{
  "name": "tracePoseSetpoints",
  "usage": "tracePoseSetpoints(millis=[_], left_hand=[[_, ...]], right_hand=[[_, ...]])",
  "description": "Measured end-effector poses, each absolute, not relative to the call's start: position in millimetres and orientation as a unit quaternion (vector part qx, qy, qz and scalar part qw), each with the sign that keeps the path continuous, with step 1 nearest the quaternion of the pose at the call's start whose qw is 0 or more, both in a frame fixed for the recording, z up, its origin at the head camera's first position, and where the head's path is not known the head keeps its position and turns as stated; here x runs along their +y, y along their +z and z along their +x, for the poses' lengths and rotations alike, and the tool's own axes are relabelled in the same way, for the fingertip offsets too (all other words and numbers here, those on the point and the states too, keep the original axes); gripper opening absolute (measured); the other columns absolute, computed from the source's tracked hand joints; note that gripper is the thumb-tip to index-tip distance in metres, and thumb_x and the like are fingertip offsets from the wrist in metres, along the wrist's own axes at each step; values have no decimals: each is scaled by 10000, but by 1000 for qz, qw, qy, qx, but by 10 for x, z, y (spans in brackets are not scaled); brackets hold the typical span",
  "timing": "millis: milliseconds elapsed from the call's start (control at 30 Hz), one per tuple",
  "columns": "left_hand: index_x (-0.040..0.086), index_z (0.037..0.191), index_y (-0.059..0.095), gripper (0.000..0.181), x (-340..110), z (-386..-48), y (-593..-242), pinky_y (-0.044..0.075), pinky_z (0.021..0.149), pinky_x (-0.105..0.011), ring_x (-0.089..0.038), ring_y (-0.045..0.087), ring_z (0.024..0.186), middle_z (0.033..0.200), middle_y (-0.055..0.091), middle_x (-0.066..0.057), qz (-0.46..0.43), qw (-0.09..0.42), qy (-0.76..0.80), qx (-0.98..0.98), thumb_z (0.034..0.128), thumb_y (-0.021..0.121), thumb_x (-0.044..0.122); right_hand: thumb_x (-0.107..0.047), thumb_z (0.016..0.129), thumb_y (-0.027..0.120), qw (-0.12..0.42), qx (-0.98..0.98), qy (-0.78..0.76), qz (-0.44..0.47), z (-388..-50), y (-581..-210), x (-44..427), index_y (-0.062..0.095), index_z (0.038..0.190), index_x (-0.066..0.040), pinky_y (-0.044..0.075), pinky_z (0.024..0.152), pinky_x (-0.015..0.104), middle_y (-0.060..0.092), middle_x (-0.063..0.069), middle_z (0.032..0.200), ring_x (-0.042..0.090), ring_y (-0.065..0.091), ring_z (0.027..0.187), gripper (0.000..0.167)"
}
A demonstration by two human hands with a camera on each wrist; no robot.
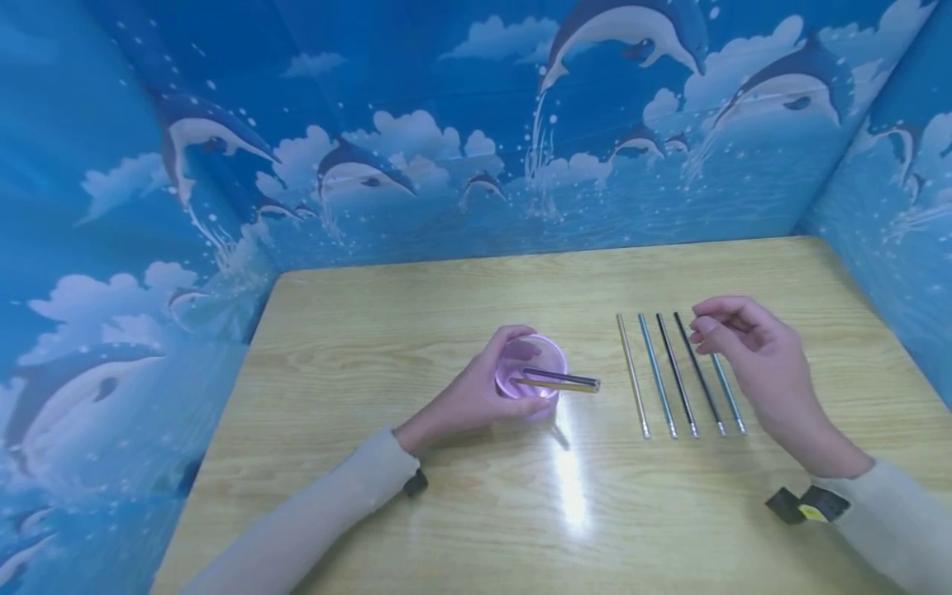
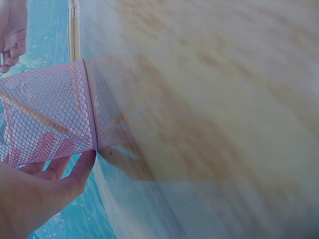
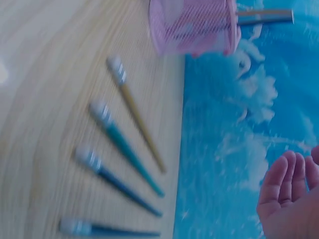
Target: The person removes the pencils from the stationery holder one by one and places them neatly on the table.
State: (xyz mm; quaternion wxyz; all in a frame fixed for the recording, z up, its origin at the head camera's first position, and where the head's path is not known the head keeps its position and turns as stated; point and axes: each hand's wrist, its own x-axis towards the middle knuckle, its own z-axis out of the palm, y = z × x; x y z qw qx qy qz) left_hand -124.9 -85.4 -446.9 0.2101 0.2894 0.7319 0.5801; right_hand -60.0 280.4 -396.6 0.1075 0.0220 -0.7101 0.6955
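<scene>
My left hand (image 1: 483, 384) grips a pink mesh pen cup (image 1: 554, 351) around its side. Dark and gold pencils (image 1: 561, 380) stick out of the cup's mouth, leaning right. Through the mesh in the left wrist view, a slanting pencil (image 2: 40, 115) shows inside. My right hand (image 1: 766, 364) hovers above the rightmost pencil (image 1: 729, 392) of a row, its fingers loosely bent and thumb near the index fingertip. I see no pencil clearly held there. In the right wrist view its fingers (image 3: 284, 184) are curved at the lower right.
Several pencils lie side by side right of the cup, eraser ends toward me: gold (image 1: 632, 372), teal (image 1: 658, 376), and dark ones (image 1: 678, 376). The glossy wood-grain table (image 1: 357, 347) reflects light. Dolphin-print blue walls (image 1: 416, 190) enclose the back and sides.
</scene>
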Motion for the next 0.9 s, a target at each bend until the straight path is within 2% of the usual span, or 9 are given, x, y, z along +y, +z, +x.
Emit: tracePoseSetpoints(millis=[133, 367, 500, 700, 900], left_hand=[[212, 1630, 369, 914, -854, -1252, -4471, 587, 1056, -441, -243, 604, 1360, 1504, 580, -70, 292, 209, 582, 730, 902, 922, 220], [192, 1637, 360, 934, -855, -1251, -4461, 583, 1063, -422, -239, 597, 1374, 1510, 580, -70, 294, 207, 577, 733, 894, 925, 202], [178, 1637, 357, 943, -851, -1250, -4458, 575, 1071, -390, -251, 593, 1377, 1502, 585, -77, 293, 205, 575, 736, 886, 926, 177], [206, 1627, 378, 933, -856, -1241, -4464, 570, 1076, -375, -282, 593, 1373, 1484, 595, -102, 290, 202, 580, 734, 876, 928, 144], [264, 1617, 389, 916, -851, -1248, -4461, 568, 1081, -385, -263, 588, 1377, 1486, 596, -87, 291, 203, 583, 731, 884, 927, 155]], right_hand=[[61, 1071, 638, 89, -700, 705, 66, -543, -3932, 2588, 657, 1293, 101, 624, 831, 227, 726, 124, 1125, 186, 712, 949, 226], [1, 1079, 656, 22, -783, 610, 118, -479, -3937, 2304, 666, 1386, -20, 628, 858, 256, 697, 112, 1190, 212, 707, 1024, 307], [8, 1060, 675, -17, -782, 603, 156, -447, -3958, 2181, 686, 1380, -50, 641, 846, 295, 711, 102, 1184, 232, 718, 1010, 325], [40, 1022, 698, -27, -775, 597, 206, -445, -4004, 2045, 732, 1308, -73, 633, 856, 294, 732, 55, 1141, 257, 690, 1002, 310], [55, 998, 723, -23, -774, 602, 193, -467, -4000, 2002, 755, 1236, -74, 636, 846, 292, 731, 56, 1120, 228, 696, 970, 272]])
